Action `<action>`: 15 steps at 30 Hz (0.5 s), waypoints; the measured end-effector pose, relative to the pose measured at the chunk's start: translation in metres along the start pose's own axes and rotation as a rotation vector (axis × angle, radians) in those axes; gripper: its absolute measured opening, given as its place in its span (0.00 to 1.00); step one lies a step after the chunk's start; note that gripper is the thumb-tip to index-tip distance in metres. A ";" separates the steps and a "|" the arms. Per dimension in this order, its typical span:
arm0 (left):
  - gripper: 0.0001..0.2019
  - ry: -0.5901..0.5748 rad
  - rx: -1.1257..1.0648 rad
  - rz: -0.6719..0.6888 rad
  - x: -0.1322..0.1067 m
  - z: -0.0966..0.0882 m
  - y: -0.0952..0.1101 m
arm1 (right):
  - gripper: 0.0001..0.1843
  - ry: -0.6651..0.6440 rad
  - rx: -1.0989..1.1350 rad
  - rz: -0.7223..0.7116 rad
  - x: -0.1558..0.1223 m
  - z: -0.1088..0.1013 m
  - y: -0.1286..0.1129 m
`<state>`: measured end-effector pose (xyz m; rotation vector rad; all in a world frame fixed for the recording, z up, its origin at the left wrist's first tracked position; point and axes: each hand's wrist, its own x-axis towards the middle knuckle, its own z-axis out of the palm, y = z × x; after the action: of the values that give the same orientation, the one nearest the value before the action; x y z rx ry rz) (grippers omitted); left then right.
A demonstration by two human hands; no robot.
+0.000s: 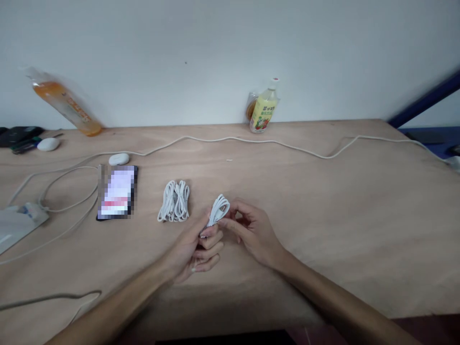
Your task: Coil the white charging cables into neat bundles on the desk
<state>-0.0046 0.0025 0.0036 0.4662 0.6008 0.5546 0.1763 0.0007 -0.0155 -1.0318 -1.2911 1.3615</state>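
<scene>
The left hand point(196, 251) was closed around the lower end of a coiled white cable point(218, 209), held above the wooden table point(341, 215). The right hand point(258, 235) was positioned at the coil's right side, fingers curled; whether its fingertips gripped the coil could not be determined. Two further cable bundles point(174, 201) lay side by side to the left of the hands.

Markings: the yellow-labelled bottle point(264, 112) at the table's rear edge carried dark Chinese characters above a smaller line of characters and red fruit artwork. Orange print on the orange bottle point(68, 108), rear left, was too blurred to read. The phone point(117, 191) displayed a lit, pixelated screen; its content was illegible.
</scene>
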 end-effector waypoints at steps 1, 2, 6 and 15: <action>0.36 -0.006 0.003 -0.009 0.000 0.000 0.000 | 0.11 -0.001 -0.005 0.010 0.000 0.000 0.000; 0.36 -0.011 0.010 -0.016 0.000 -0.001 0.000 | 0.11 -0.003 -0.009 0.017 0.000 0.000 0.000; 0.35 -0.017 0.052 -0.013 0.001 -0.003 0.000 | 0.12 -0.018 -0.013 0.020 0.000 0.000 0.002; 0.22 0.361 0.722 0.568 -0.004 -0.003 -0.011 | 0.11 -0.088 -0.035 0.068 -0.002 -0.002 0.003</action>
<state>-0.0052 -0.0073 -0.0030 1.2581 1.0288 0.9727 0.1788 -0.0008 -0.0186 -1.0584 -1.3596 1.4547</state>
